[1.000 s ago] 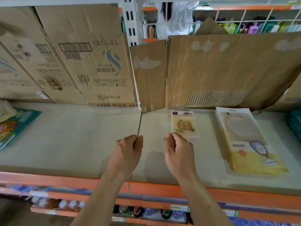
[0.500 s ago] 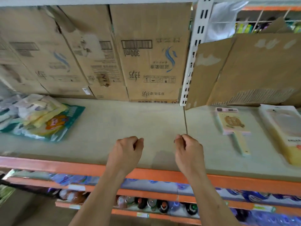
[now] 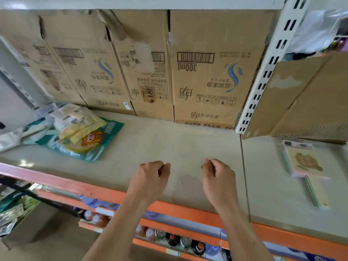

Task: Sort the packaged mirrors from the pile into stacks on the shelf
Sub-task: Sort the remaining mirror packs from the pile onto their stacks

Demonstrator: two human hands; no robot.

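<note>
- Found left hand and right hand curled into fists over shelf, gripping nothing.
- Noted pile of packaged mirrors lying at shelf's left end; stacked hand mirrors at right.

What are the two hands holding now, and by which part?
Nothing. The left hand and the right hand hover over the shelf with fingers curled, both empty.

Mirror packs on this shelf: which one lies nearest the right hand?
The handled pack with the brown picture, right of the shelf seam; the others lie in a heap far left.
</note>
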